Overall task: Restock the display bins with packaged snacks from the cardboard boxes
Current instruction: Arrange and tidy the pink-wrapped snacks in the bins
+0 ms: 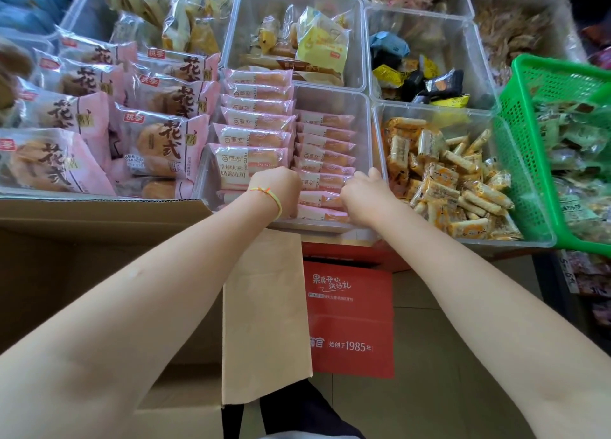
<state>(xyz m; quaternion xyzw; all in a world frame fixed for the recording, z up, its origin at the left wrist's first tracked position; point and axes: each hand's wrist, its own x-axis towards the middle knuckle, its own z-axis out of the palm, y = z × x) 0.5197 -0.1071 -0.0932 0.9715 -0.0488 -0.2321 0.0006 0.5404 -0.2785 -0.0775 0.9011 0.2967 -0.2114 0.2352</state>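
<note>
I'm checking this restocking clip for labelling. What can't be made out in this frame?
- Head view: fingers of the left hand and right hand curl down among the pink toast packets, so their grip is hidden.
- Cardboard box: its inside is hidden behind the left arm.
- Green basket: cut off by the right edge.

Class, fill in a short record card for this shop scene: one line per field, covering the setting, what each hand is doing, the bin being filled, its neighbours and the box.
Setting: clear plastic display bins of wrapped snacks
Left hand: fingers curled over pink toast packets, yellow band on wrist
Right hand: down among the same packets, grip unclear
Bin being filled: centre front bin, two rows of pink packets
Right neighbour: orange snack bars
Far right: green basket
Left neighbour: large pink pastry bags
Below: open cardboard box
</note>
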